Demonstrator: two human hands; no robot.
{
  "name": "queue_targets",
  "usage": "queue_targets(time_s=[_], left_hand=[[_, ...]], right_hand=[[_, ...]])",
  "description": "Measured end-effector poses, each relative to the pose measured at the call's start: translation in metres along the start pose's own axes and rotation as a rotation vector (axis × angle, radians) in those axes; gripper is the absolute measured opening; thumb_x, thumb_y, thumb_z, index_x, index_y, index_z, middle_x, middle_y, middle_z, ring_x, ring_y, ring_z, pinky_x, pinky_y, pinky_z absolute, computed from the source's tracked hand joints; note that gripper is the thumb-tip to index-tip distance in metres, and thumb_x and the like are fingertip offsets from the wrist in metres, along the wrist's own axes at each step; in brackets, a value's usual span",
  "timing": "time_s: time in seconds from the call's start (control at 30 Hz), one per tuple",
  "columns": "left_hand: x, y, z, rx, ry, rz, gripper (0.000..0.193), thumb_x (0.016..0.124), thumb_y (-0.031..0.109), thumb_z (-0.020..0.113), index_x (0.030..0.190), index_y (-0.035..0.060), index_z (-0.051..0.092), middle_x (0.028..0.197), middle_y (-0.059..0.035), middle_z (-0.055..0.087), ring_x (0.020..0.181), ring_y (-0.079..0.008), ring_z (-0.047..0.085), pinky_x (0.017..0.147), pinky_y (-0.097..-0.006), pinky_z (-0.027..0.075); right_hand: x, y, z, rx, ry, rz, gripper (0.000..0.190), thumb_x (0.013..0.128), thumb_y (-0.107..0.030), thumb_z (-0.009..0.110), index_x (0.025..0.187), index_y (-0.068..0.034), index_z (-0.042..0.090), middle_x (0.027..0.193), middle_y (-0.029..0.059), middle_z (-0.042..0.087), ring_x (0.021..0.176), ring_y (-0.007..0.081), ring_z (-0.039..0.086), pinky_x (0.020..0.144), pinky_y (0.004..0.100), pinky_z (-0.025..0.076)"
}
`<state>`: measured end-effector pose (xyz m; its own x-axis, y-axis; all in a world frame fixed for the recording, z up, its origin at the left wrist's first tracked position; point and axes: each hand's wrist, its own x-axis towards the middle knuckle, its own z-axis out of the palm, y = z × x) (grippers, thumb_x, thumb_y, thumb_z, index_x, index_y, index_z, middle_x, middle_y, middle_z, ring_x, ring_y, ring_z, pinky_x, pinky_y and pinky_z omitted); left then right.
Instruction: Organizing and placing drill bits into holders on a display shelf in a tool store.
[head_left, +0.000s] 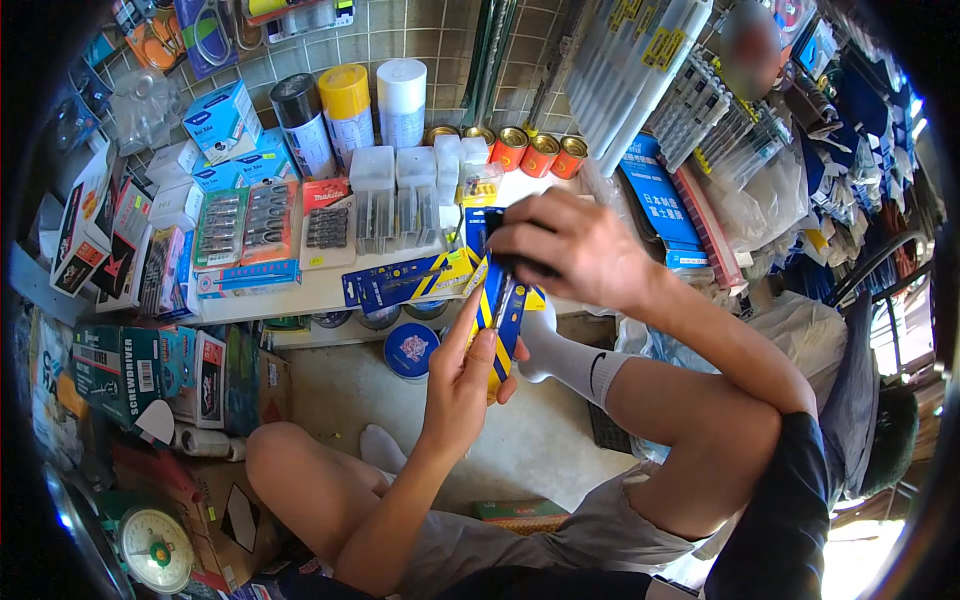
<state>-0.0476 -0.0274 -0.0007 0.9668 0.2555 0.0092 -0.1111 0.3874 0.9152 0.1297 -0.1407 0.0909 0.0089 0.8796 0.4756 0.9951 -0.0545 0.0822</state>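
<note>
My left hand (459, 394) grips a blue and yellow blister pack (513, 311) that holds a slim metal bit, its thumb across the front. The pack stands tilted above the floor, in front of the shelf edge. Over its upper end is my right hand (589, 251), blurred, with its fingers curled around a black object (536, 266); what that object is cannot be made out. Similar blue and yellow packs (409, 281) lie on the shelf just left of the held one, and another pack (474, 221) shows behind the right hand.
Along the white shelf (247, 309) stand spray cans (345, 105), small orange tins (540, 156), clear plastic cases (397, 210) and a Makita bit pack (328, 225). Long tubes (637, 67) lean at the right. Boxes (120, 367) and a dial scale (156, 547) are at the left.
</note>
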Motion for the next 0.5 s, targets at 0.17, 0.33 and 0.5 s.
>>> queue_targets(time_s=[0.17,0.33,0.5], left_hand=[[0.003,-0.005,-0.002,-0.008,-0.060,-0.001,0.053,0.111,0.030,0.044,0.160,0.0112,0.032,0.094,-0.0099,0.063,0.061,-0.0080,0.048,0.050,-0.0199,0.040],[0.003,-0.002,0.002,-0.035,-0.080,-0.031,0.053,0.111,0.029,0.045,0.160,0.0137,0.032,0.094,-0.0093,0.063,0.057,-0.0081,0.046,0.047,-0.0198,0.036],[0.002,0.000,0.008,-0.140,-0.060,-0.090,0.052,0.111,0.031,0.045,0.159,0.0152,0.033,0.098,-0.0102,0.066,0.054,-0.0081,0.046,0.045,-0.0188,0.032]], right_hand=[[-0.003,-0.006,-0.007,-0.166,-0.046,-0.304,0.034,0.073,-0.017,0.075,0.107,-0.017,0.071,0.103,0.0006,0.063,0.084,0.0177,0.064,0.064,0.0303,0.057],[-0.001,0.006,-0.006,-0.030,-0.046,-0.157,0.034,0.074,-0.018,0.079,0.107,-0.017,0.069,0.105,0.0020,0.064,0.089,0.0227,0.066,0.071,0.0353,0.059],[-0.007,0.015,-0.026,-0.157,0.013,0.183,0.038,0.074,-0.010,0.080,0.110,-0.014,0.068,0.108,0.0061,0.065,0.097,0.0294,0.067,0.081,0.0400,0.059]])
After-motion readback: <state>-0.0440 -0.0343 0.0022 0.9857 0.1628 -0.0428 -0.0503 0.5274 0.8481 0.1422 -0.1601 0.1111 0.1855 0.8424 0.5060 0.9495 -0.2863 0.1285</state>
